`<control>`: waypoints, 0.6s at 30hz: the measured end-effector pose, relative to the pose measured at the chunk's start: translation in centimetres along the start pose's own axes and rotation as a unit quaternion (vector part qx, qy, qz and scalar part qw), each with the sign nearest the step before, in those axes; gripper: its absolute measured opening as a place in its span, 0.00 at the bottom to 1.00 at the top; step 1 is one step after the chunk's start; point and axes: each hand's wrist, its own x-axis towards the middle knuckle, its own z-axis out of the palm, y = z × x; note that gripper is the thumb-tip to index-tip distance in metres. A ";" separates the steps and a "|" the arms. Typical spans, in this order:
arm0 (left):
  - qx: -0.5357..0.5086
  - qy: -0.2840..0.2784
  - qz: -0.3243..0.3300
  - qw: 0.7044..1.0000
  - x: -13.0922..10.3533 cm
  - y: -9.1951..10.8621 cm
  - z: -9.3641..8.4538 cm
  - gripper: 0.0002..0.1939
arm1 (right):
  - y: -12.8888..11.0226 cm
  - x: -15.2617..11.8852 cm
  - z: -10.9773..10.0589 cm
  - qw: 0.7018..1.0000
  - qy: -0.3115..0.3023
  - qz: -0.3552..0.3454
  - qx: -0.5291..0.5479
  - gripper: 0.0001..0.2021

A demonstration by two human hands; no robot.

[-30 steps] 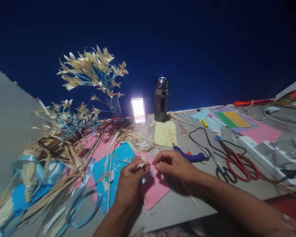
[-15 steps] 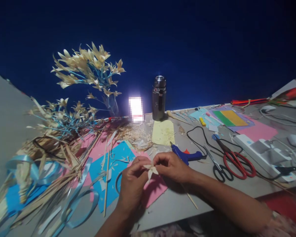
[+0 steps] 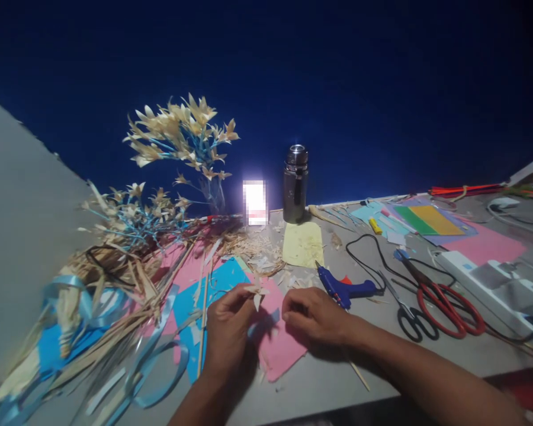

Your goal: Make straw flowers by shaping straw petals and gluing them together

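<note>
A small cream flower [image 3: 258, 294] with pointed petals is pinched between the thumb and fingers of my left hand [image 3: 231, 322]. My right hand [image 3: 313, 313] is a short way to the right of it, fingers curled together above the pink paper [image 3: 279, 350]; whether anything is between them is too small to tell. Beyond my right hand lies a blue glue gun [image 3: 346, 288]. Blue paper [image 3: 193, 299] and a thin stick lie left of my left hand.
Black-handled scissors [image 3: 415, 319], red-handled scissors [image 3: 450, 307] and a white power strip [image 3: 475, 290] lie right. A metal flask [image 3: 295, 186] stands at the back. Cream flowers [image 3: 182, 130], dried husks [image 3: 111, 307] and blue ribbon [image 3: 160, 378] crowd the left.
My hands have moved apart. The flower stays in my left hand, and my right hand has come off it. The whole view has shifted slightly.
</note>
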 end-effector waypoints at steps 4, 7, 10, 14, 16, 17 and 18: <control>-0.014 -0.001 -0.064 0.998 -0.3 -0.4 -0.2 0.10 | -0.1 0.0 0.2 0.996 0.037 0.038 0.077 0.04; -0.053 -0.009 -0.092 0.994 -1.4 -1.8 0.6 0.13 | -0.2 -0.1 0.6 0.969 0.056 0.072 0.230 0.07; -0.086 -0.016 -0.097 0.991 -2.0 -2.9 1.5 0.20 | -0.1 0.0 1.2 0.910 0.051 0.109 0.397 0.11; -0.091 -0.024 -0.095 0.991 -1.8 -3.4 1.8 0.31 | 0.5 0.5 1.3 0.868 0.030 0.116 0.481 0.10; -0.079 -0.033 -0.104 0.991 -1.4 -3.5 1.6 0.32 | 0.8 0.7 1.2 0.867 0.024 0.125 0.482 0.11; -0.076 -0.037 -0.113 0.990 -1.2 -3.6 1.5 0.32 | 0.9 0.8 1.1 0.868 0.020 0.130 0.478 0.13; -0.072 -0.041 -0.123 0.989 -1.1 -3.7 1.5 0.32 | 1.0 0.9 1.1 0.872 0.018 0.133 0.472 0.15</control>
